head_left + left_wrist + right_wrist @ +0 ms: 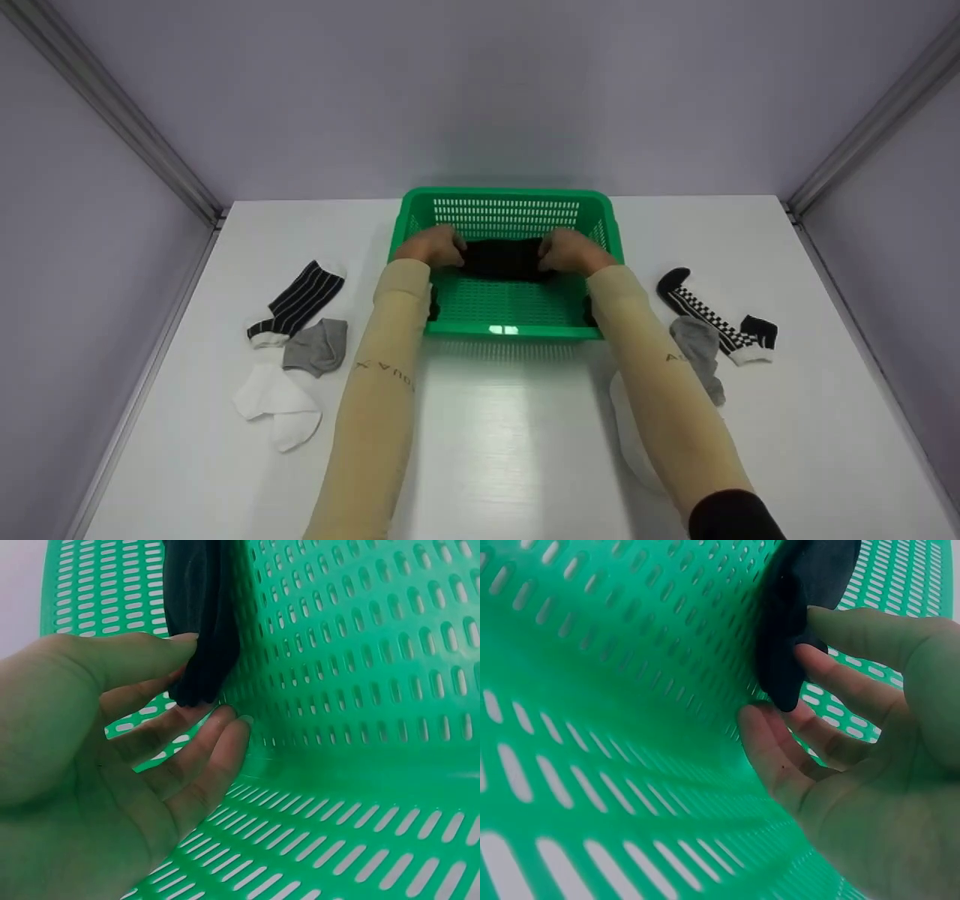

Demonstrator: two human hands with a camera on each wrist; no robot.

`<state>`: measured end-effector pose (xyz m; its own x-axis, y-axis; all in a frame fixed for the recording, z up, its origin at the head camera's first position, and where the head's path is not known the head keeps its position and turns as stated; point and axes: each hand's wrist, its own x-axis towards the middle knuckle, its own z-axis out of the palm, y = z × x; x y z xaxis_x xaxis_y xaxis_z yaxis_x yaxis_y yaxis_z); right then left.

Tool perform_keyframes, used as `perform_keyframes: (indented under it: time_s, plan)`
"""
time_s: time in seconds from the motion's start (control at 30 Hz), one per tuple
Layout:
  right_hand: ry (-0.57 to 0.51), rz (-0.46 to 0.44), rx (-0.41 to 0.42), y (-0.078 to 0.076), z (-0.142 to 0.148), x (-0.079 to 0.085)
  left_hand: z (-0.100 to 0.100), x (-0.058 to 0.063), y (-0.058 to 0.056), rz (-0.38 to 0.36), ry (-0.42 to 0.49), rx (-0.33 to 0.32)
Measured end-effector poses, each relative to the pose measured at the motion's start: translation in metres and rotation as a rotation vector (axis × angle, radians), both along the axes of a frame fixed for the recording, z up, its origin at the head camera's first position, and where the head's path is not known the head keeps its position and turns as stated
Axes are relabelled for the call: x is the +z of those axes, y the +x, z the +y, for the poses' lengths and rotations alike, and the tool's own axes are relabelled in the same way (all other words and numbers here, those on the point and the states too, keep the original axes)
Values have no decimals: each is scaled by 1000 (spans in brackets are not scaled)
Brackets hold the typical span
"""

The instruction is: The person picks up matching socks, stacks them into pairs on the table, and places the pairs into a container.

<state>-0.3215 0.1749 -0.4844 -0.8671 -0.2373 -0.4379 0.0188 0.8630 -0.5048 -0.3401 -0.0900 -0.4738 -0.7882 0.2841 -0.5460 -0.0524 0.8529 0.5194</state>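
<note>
A black sock [501, 259] lies stretched sideways between both hands, inside the green basket [514, 331]. At its left end my left hand [436, 246] pinches the cloth between thumb and fingers; the left wrist view shows the dark fabric [202, 622] under the thumb tip. My right hand [568, 251] pinches the opposite end, and in the right wrist view thumb and forefinger grip the dark cloth [791, 630]. Below the sock, the slotted basket floor shows in all views.
Left on the white table [480, 450] lie a black striped sock [306, 296], a grey sock [317, 347] and a white sock [277, 405]. To the right are a checkered sock [709, 315], a grey sock [699, 349] and a white item [630, 431] partly behind the forearm. Walls surround the table's back and sides.
</note>
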Motion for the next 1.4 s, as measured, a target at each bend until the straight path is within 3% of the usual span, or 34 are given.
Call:
perform_keyframes:
  time_s: [0.3,0.8,0.97,1.1,1.23,1.4]
  plan:
    - [57,-5,40,2,-3,1,1,-5,-4,0,-39,-2]
    - [93,-96,104,-5,-5,10,5,2,-5,32,-112,25]
    - [57,-4,88,-5,-6,13,7,4,-7,102,-124,7]
    - [30,50,80,-3,-7,14,14,0,-9,180,-47,12]
    - [62,-35,91,-1,-8,13,17,-7,-10,145,-11,16]
    - [110,-92,91,0,-7,13,17,-9,-10,99,-71,35]
